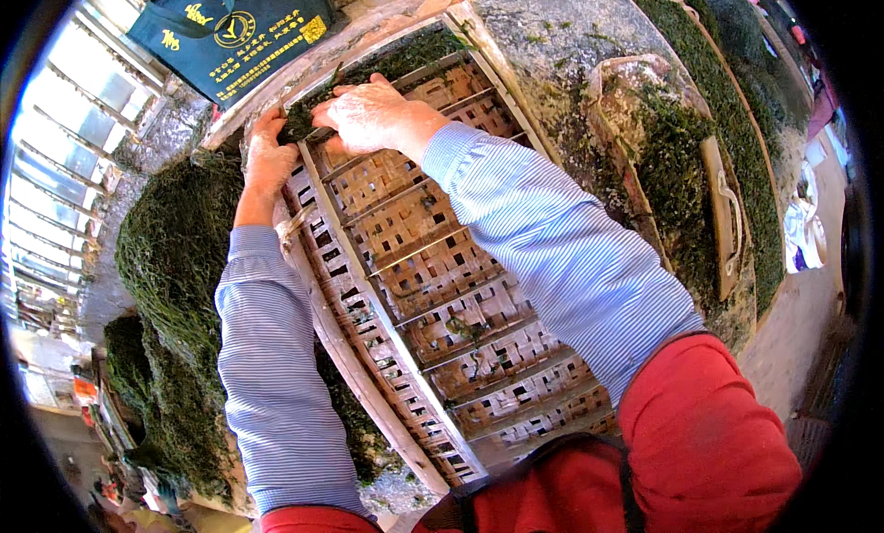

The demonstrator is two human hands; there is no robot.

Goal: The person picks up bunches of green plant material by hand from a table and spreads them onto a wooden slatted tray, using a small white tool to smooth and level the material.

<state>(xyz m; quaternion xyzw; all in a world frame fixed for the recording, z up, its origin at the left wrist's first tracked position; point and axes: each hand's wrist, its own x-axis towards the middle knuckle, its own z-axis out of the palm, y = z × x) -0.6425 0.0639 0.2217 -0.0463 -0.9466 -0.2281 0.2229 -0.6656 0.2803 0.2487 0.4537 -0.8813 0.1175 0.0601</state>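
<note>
Below me a long slatted bamboo tray (410,247) with a loosely woven bottom slopes away. A strip of dark green, stringy, moss-like plant matter (414,56) covers its far end. At the far left corner, my left hand (269,160) is closed, thumb and fingers around a small green clump (296,125) by the rim. My right hand (382,117) reaches across from the right. Its fingers are stretched out and lie on the green strip beside that clump; their tips are partly hidden. Only a few green scraps (463,328) cling to the tray's nearer weave.
Large green heaps (180,247) flank the tray on the left. To the right are a stone-like slab (552,49), more green matter (668,146) and a wooden board with a pale handle (723,220). A dark green printed bag (235,40) lies beyond the far edge.
</note>
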